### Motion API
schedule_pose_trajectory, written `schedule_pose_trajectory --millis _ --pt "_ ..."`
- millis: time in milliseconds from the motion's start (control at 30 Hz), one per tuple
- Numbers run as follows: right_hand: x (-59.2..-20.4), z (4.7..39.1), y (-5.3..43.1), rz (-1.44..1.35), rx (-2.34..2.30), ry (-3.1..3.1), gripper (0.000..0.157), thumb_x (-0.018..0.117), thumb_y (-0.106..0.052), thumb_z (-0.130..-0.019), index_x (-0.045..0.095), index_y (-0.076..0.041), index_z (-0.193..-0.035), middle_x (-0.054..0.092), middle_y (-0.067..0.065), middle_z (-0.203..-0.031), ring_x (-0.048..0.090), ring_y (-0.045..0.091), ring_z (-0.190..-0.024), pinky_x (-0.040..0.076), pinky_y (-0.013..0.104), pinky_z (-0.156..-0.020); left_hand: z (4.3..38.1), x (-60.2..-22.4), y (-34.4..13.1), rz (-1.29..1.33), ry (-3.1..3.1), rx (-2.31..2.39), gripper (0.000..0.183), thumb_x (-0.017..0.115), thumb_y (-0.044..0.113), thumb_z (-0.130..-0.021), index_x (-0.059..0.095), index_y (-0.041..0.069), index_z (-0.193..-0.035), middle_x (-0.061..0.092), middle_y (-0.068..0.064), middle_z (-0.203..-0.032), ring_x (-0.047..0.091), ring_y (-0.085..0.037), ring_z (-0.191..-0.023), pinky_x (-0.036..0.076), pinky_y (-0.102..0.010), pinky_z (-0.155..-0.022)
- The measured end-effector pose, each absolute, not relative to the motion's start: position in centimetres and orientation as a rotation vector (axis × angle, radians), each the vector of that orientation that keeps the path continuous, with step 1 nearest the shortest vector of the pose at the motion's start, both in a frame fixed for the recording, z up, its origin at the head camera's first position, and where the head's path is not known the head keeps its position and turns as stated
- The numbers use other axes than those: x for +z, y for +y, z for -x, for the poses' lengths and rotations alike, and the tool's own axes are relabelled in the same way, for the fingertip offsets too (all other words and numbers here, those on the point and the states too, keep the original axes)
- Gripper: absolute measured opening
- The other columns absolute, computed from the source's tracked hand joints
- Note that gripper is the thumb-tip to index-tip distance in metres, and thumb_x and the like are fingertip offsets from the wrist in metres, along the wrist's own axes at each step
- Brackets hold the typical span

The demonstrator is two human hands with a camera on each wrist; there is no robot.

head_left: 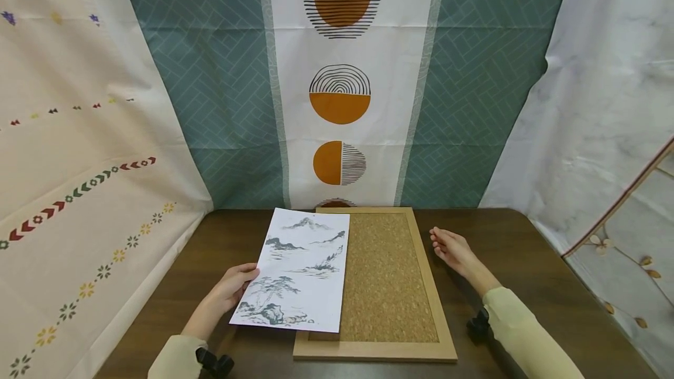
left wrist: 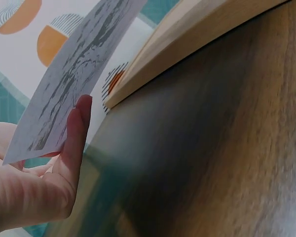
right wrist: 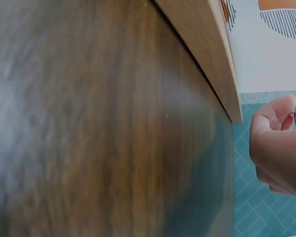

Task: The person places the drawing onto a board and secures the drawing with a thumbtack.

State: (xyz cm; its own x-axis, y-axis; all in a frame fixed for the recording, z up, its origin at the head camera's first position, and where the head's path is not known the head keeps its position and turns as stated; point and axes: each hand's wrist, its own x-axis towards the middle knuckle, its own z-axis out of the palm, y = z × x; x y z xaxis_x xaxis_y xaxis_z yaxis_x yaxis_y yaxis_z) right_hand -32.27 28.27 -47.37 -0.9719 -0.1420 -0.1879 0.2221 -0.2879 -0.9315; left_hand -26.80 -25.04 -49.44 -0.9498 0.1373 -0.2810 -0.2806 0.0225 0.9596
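Observation:
A white sheet of paper [head_left: 300, 262] printed with a grey ink landscape is held over the left part of a wood-framed cork board [head_left: 389, 285]. My left hand [head_left: 230, 288] grips the sheet by its left edge; the left wrist view shows fingers behind it and the paper [left wrist: 71, 79] slanting upward. Right of the board, my right hand [head_left: 457, 255] is above the table, fingertips drawn together. Between its thumb and fingers, in the right wrist view, is a small round dark metallic thing [right wrist: 292, 114], mostly hidden and too small to identify.
The cork board lies flat on a dark brown wooden table [head_left: 500, 250], and its raised frame edge [right wrist: 207, 49] stands beside the right hand. Patterned cloths [head_left: 221, 75] hang behind and at both sides of the table. Each wrist carries a black strap [head_left: 478, 326].

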Motion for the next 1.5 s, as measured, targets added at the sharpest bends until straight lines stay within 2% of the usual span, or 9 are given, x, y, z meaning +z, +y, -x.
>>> schedule_pose_trajectory --millis 233,467,633,1133,1500 --pt "-47.7 32.7 27.6 -0.085 -2.394 1.624 0.027 0.044 -0.017 -0.103 0.066 -0.015 -0.088 0.061 -0.007 -0.078 0.053 0.001 -0.066 0.047 0.012 -0.061 27.1 -49.7 -24.0 0.134 1.980 2.008 0.048 0.050 0.011 -0.099 0.035 -0.012 -0.138 0.069 0.006 -0.084 0.066 -0.007 -0.072 0.055 -0.025 -0.063" --pt "-47.9 33.2 27.0 -0.097 -2.435 1.590 0.023 0.045 -0.015 -0.103 0.066 -0.011 -0.093 0.060 -0.006 -0.080 0.053 0.002 -0.069 0.046 0.012 -0.062 27.5 -50.0 -22.8 0.164 1.997 2.004 0.046 0.051 0.011 -0.099 0.038 -0.011 -0.137 0.069 0.003 -0.085 0.066 -0.010 -0.074 0.055 -0.026 -0.064" --pt "-47.9 33.4 26.9 -0.092 -2.437 1.577 0.025 0.044 -0.013 -0.103 0.066 -0.012 -0.092 0.060 -0.006 -0.080 0.053 0.002 -0.068 0.046 0.012 -0.062 27.8 -50.2 -22.1 0.149 1.977 2.017 0.046 0.051 0.010 -0.099 0.037 -0.011 -0.137 0.069 0.003 -0.086 0.066 -0.009 -0.074 0.055 -0.026 -0.064" --pt "-47.2 34.0 26.3 -0.100 -2.413 1.595 0.027 0.045 -0.013 -0.103 0.066 -0.015 -0.086 0.061 -0.005 -0.081 0.054 0.002 -0.068 0.047 0.012 -0.063 28.3 -50.8 -20.5 0.033 1.863 2.101 0.049 0.050 0.007 -0.099 0.030 -0.015 -0.138 0.068 0.004 -0.086 0.066 -0.006 -0.076 0.055 -0.022 -0.067" --pt "-46.5 34.3 26.1 -0.142 -2.437 1.575 0.029 0.045 -0.013 -0.103 0.066 -0.014 -0.083 0.062 -0.005 -0.076 0.054 0.002 -0.065 0.047 0.013 -0.061 28.5 -50.8 -19.6 0.007 1.802 2.135 0.054 0.050 0.010 -0.100 0.025 -0.014 -0.141 0.067 0.002 -0.091 0.066 -0.006 -0.081 0.056 -0.020 -0.071"
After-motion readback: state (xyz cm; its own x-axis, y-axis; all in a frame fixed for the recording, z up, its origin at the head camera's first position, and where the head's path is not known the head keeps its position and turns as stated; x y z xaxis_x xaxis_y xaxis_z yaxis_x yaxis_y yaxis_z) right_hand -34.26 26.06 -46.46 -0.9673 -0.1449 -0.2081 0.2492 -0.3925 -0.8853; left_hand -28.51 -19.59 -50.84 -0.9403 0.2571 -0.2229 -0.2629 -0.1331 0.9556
